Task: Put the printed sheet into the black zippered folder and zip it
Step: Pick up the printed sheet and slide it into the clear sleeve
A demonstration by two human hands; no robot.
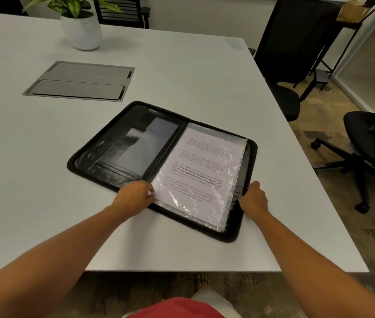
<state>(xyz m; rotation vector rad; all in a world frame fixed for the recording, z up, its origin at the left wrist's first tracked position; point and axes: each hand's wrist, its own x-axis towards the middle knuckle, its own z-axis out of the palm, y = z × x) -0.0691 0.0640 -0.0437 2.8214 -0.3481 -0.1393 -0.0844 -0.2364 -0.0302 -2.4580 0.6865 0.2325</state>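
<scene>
The black zippered folder point(117, 154) lies open flat on the white table point(182, 76). Its left half shows glossy black pockets. On its right half the printed sheet point(200, 173) sits inside a clear plastic sleeve. My left hand point(133, 196) rests at the folder's near edge by the spine, fingers curled on the sleeve's lower left corner. My right hand point(254, 198) grips the folder's right outer edge near the zipper border.
A white pot with a green plant point(82, 31) stands at the far left of the table. A grey cable hatch point(81, 81) is set into the tabletop behind the folder. Black office chairs point(370, 145) stand to the right on the floor.
</scene>
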